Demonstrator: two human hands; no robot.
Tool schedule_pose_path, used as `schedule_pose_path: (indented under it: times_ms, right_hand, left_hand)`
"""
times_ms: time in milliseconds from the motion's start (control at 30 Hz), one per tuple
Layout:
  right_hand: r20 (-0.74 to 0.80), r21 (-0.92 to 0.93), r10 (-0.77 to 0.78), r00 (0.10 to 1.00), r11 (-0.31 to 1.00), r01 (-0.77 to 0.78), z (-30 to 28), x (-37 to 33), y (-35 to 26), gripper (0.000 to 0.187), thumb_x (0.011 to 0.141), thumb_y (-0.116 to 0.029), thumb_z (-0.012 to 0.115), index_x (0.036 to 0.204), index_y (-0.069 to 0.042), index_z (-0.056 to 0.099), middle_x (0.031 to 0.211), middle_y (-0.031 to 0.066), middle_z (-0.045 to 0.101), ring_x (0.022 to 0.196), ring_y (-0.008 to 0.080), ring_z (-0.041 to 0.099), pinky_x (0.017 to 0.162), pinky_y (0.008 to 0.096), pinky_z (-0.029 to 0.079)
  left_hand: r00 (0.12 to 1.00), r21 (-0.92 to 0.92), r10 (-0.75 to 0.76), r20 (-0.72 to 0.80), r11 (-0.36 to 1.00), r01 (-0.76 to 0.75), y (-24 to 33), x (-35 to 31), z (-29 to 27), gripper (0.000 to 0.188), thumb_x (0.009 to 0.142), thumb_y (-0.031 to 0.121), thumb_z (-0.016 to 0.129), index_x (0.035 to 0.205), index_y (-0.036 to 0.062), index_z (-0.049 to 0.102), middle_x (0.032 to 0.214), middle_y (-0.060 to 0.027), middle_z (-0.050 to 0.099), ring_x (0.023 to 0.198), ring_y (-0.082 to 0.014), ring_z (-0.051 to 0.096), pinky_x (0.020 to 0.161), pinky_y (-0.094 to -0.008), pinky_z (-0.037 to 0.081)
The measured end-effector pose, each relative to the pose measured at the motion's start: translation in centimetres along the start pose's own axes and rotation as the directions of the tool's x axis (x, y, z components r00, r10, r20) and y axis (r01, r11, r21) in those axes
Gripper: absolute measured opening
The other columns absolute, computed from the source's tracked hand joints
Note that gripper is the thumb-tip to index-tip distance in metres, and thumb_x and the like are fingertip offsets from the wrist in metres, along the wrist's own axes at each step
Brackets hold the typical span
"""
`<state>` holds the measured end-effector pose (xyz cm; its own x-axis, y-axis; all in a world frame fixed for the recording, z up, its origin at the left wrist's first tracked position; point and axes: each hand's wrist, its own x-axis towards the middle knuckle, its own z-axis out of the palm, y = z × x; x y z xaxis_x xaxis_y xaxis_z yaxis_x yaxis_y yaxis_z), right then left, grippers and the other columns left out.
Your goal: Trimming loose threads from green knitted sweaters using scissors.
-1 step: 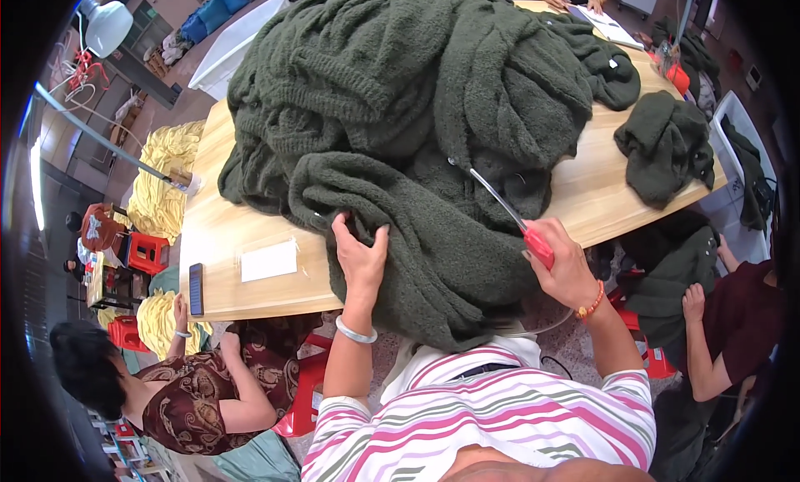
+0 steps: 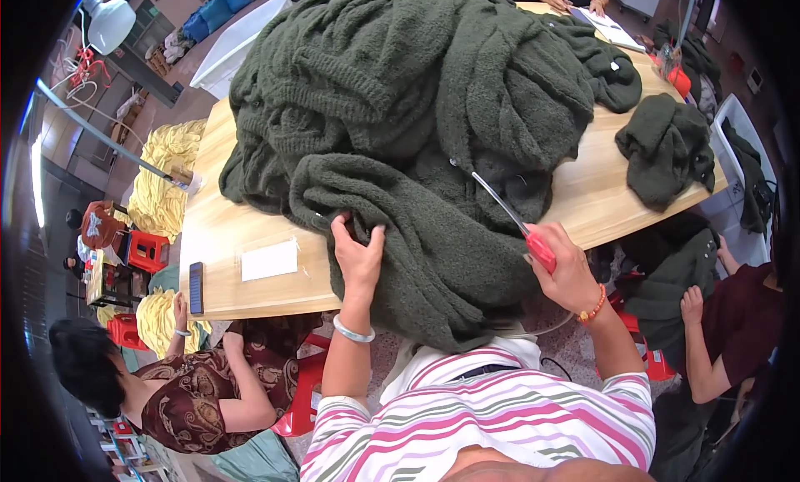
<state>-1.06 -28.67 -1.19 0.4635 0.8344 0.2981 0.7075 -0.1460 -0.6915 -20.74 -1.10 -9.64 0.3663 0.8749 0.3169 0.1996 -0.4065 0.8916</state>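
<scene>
A dark green knit garment [image 2: 450, 257] hangs over the table's near edge in front of me, its lower end against my waist. My left hand [image 2: 357, 255] is closed on it, thumb and fingers pinching a fold at its left side. My right hand [image 2: 568, 269] grips a red-handled tool with a long thin metal shaft [image 2: 500, 200]. The shaft slants up and to the left over the garment. I cannot tell its exact kind. Behind rises a large heap of dark green knitwear [image 2: 358, 74].
The wooden table [image 2: 214, 269] carries a white paper [image 2: 269, 261], a dark phone [image 2: 196, 288] and another green knit bundle [image 2: 667, 149]. Co-workers sit to my left and right, and another is at the far side with a notebook [image 2: 612, 30]. A white bin [image 2: 737, 124] stands at right.
</scene>
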Motion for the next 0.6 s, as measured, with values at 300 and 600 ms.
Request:
schedule_pose_path:
  times_ms: [300, 600]
  right_hand:
    - [0.167, -0.034, -0.067, 0.984, 0.997, 0.073, 0.9, -0.1, -1.2, 0.043, 0.082, -0.008, 0.064, 0.125, -0.008, 0.056, 0.105, 0.0144, 0.067, 0.092, 0.0327, 0.064, 0.08, 0.0402, 0.051]
    - [0.441, -0.164, 0.062, 0.895, 0.986, 0.013, 2.8, 0.5, -2.0, 0.033, 0.086, -0.014, 0.06, 0.118, -0.009, 0.055, 0.086, 0.0174, 0.068, 0.081, 0.0376, 0.066, 0.072, 0.0478, 0.05]
  left_hand:
    - [0.872, -0.802, -0.305, 0.382, 0.36, 0.477, 2.5, -0.6, -2.3, 0.018, 0.092, 0.004, 0.061, 0.11, 0.0076, 0.058, 0.105, -0.005, 0.067, 0.094, -0.0181, 0.066, 0.082, -0.0325, 0.056]
    - [0.886, -0.809, -0.231, 0.402, 0.363, 0.462, 0.0, -2.1, 2.7, 0.018, 0.094, 0.007, 0.061, 0.112, 0.0082, 0.06, 0.107, -0.0063, 0.068, 0.093, -0.0193, 0.067, 0.079, -0.0374, 0.056]
